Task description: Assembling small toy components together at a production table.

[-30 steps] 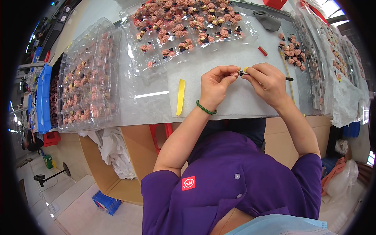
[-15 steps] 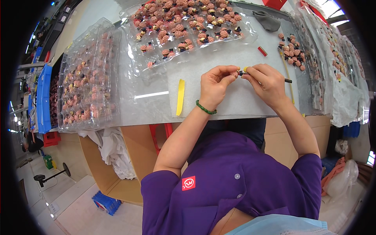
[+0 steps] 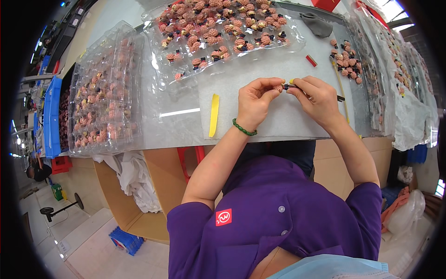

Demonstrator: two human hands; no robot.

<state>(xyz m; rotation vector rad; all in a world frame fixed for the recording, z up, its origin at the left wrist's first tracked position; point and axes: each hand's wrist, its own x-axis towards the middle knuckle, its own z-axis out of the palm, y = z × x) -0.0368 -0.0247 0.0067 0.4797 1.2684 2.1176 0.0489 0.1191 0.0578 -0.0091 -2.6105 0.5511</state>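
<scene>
My left hand [image 3: 254,100], a green bracelet at its wrist, pinches a small pink bumpy figurine [image 3: 278,87] with a dark part over the white work mat. Facing it, my right hand [image 3: 318,100] is closed on a thin dark tool [image 3: 341,98]. One end of this tool sticks out past the right edge of the hand, and the other end meets the figurine's dark part. Whether it is a blade or a brush I cannot tell. Yellow covers show on fingertips of both hands.
Beyond my hands, a clear plastic tray [image 3: 179,67] holds many pink figurines; another filled tray [image 3: 106,97] is at left. Loose figurines [image 3: 346,60] are piled at right. A yellow strip [image 3: 214,115], a small red bar [image 3: 311,60] and a thin stick [image 3: 340,86] lie on the table.
The tool's outer end has dipped slightly beside my right hand, while the left hand is nearly still. A person in the far left background has come further into view.
</scene>
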